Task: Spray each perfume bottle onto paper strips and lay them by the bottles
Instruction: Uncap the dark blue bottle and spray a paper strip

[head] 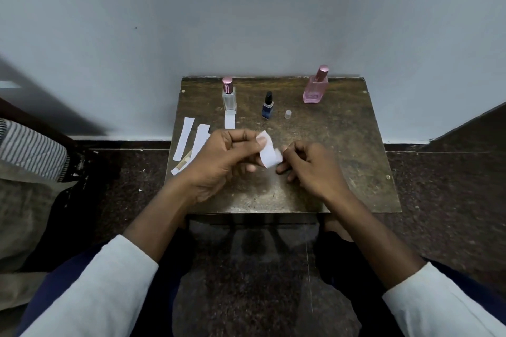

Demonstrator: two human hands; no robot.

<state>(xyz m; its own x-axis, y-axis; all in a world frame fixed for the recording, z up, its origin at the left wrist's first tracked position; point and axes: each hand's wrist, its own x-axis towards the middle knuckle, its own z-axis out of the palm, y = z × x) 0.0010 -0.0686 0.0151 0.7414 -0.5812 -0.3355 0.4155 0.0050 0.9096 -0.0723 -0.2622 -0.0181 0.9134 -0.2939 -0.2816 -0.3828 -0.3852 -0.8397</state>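
Three perfume bottles stand at the back of a small brown table (342, 145): a clear bottle with a pink cap (229, 96), a small dark blue bottle (267, 107) without its cap, and a pink bottle (316, 86). A small clear cap (287, 114) sits right of the blue bottle. One white strip (229, 120) lies in front of the clear bottle. Loose white strips (184, 138) lie at the table's left. Above the table's middle, my left hand (221, 156) pinches the top of a curled white paper strip (269, 154), and my right hand (312, 167) pinches its lower end.
A pale wall rises right behind the table. Dark speckled floor surrounds it. Striped cloth (30, 150) lies at the left edge. My knees in dark trousers are below the table's front edge.
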